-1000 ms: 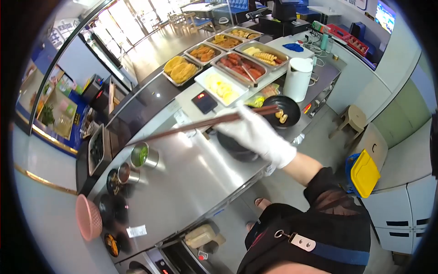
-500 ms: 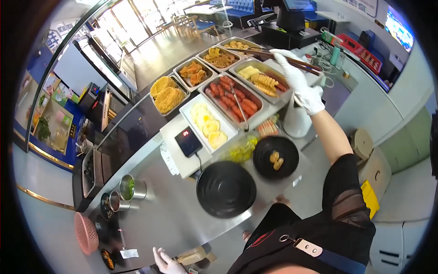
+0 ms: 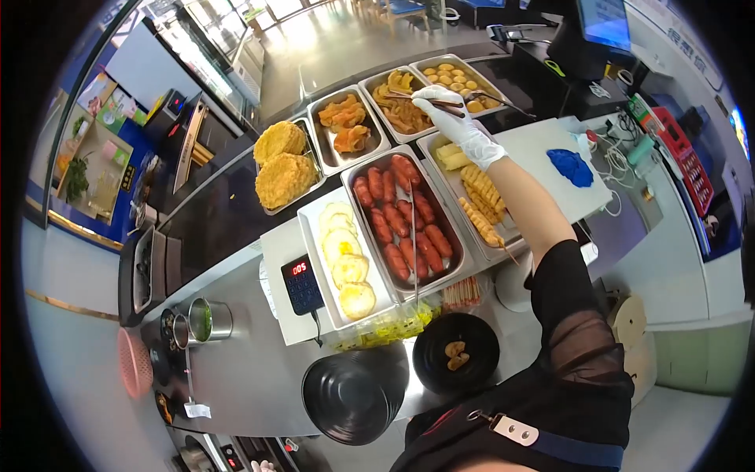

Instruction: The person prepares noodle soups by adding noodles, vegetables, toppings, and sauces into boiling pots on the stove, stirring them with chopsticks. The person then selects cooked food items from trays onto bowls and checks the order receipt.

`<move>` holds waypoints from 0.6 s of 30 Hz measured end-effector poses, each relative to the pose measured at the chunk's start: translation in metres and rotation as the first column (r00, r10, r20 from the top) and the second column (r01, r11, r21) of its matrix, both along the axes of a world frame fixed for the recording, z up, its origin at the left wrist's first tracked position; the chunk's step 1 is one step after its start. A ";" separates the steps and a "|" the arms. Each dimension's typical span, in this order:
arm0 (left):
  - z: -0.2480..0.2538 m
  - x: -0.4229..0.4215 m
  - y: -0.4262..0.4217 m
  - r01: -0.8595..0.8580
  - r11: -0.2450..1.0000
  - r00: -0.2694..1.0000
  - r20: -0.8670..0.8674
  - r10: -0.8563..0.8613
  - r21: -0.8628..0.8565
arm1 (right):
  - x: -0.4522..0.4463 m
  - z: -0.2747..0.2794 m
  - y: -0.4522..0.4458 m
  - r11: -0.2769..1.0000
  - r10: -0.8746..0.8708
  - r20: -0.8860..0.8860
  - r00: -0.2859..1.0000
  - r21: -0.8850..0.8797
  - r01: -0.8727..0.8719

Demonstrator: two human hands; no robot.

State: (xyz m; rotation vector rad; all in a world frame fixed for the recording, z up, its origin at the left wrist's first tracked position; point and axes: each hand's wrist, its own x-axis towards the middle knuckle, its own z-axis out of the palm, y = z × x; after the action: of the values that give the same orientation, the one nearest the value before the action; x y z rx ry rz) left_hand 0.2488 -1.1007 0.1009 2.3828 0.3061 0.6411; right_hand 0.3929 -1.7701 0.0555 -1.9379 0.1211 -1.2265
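Note:
My right hand (image 3: 456, 122), in a white glove, is closed on long brown chopsticks (image 3: 429, 100). Their far ends reach over the steel tray of brown fried strips (image 3: 403, 106), beside the tray of small round yellow pieces (image 3: 458, 76). Only gloved fingertips of my left hand (image 3: 263, 466) show at the bottom edge; whether they hold anything is hidden. A black bowl (image 3: 456, 354) with a few small brown pieces sits near my body, next to an empty black bowl (image 3: 346, 397).
Trays of red sausages (image 3: 405, 216), fried eggs (image 3: 344, 256), breaded cutlets (image 3: 283, 177), orange fried pieces (image 3: 344, 122) and skewers (image 3: 480, 193) line the counter. A digital device (image 3: 302, 285), steel pots (image 3: 208, 318), a pink basket (image 3: 135, 362) and blue cloth (image 3: 570, 167) lie around.
The view has shifted toward the trays. My right hand has moved with the chopsticks from above the bowl to the back trays. My left hand came into view and now sits at the bottom edge.

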 end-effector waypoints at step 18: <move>-0.014 0.014 -0.024 0.031 0.999 0.998 -0.061 -0.031 -0.009 | -0.014 0.021 -0.046 0.774 -0.228 0.145 0.963 0.627 0.089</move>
State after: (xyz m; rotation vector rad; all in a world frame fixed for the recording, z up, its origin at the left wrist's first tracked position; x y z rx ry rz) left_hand 0.2633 -1.1243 0.0867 2.3982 0.2965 0.5531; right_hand 0.3784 -1.8160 0.0767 -1.2308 0.5217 -1.2925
